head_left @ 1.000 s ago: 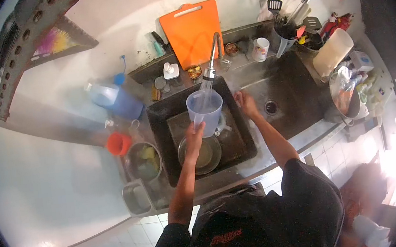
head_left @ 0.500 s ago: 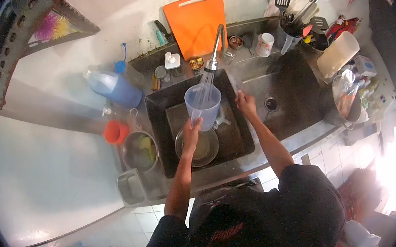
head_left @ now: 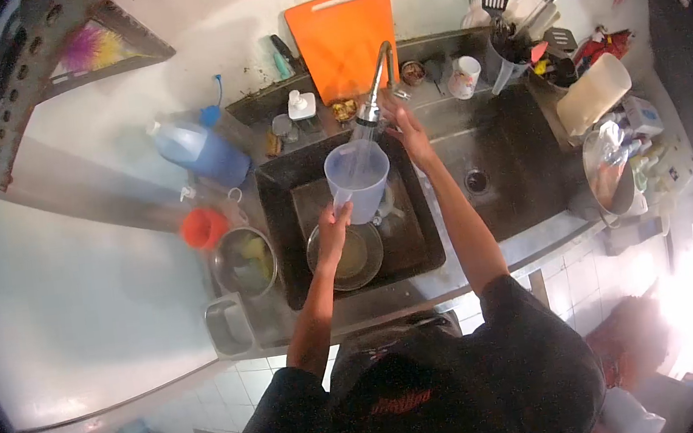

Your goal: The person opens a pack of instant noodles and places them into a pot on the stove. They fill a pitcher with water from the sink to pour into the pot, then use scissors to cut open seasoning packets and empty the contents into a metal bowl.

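Observation:
My left hand (head_left: 335, 225) grips the handle of a translucent plastic pitcher (head_left: 357, 177) over the left sink basin (head_left: 290, 248). Water runs from the faucet (head_left: 370, 113) into the pitcher's open top. Just right of the faucet head, my right hand (head_left: 407, 131) is raised with its fingers apart, holding nothing that I can see. Beneath the pitcher, a round bowl (head_left: 352, 263) lies in the basin, with a pale item (head_left: 390, 205) partly hidden to its right.
An orange cutting board (head_left: 345, 41) leans on the wall. Left are a blue-liquid jug (head_left: 207, 155), a red cup (head_left: 204, 228) and a metal bowl (head_left: 245, 262). Right are the second basin (head_left: 506, 190), a white cup (head_left: 464, 79) and a utensil holder (head_left: 508, 61).
My right hand has moved up from the divider between the basins to beside the faucet, and its fingers have spread. The pitcher stays under the water in my left hand.

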{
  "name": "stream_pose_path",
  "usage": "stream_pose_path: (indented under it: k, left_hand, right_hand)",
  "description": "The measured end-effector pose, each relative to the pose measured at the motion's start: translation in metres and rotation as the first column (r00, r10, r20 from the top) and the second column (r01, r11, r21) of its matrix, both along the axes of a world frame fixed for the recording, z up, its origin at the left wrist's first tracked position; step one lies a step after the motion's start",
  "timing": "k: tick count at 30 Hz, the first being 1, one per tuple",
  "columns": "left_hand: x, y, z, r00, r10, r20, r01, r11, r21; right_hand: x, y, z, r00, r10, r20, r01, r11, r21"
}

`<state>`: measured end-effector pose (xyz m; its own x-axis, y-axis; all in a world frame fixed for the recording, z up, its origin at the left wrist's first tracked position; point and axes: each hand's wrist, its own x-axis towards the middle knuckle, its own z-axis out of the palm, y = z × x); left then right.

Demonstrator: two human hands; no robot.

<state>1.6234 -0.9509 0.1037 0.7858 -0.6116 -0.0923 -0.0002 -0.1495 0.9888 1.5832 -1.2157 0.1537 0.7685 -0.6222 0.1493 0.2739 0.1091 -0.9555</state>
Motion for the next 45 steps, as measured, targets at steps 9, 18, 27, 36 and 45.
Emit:
stream_pose_path:
  k: [9, 18, 27, 36, 45]
  left_hand:
    - [-0.007, -0.005, -0.01, 0.998, -0.005, -0.063, -0.002, 0.995, -0.1]
    - [-0.004, -0.009, -0.016, 0.99, 0.007, -0.141, -0.016, 0.998, -0.063]
    - [-0.011, -0.01, 0.007, 0.996, 0.003, -0.093, -0.009, 0.998, -0.063]
    - [0.002, -0.008, -0.002, 0.997, -0.006, -0.076, 0.002, 0.999, -0.041]
    - [0.007, -0.019, -0.026, 0.989, -0.008, -0.15, 0.01, 1.0, 0.017]
  right_hand:
    - [0.033, 0.022, 0.012, 0.983, -0.057, -0.177, 0.034, 0.99, -0.134]
    - [0.036, 0.015, 0.001, 0.988, -0.023, -0.152, 0.01, 0.996, -0.086]
    - [0.043, -0.018, -0.04, 0.976, -0.035, -0.216, 0.039, 0.999, 0.017]
    - [0.04, -0.109, -0.127, 0.798, -0.463, -0.386, 0.228, 0.824, -0.518]
    - [0.052, -0.12, -0.097, 0.876, -0.418, -0.242, -0.008, 0.489, -0.872]
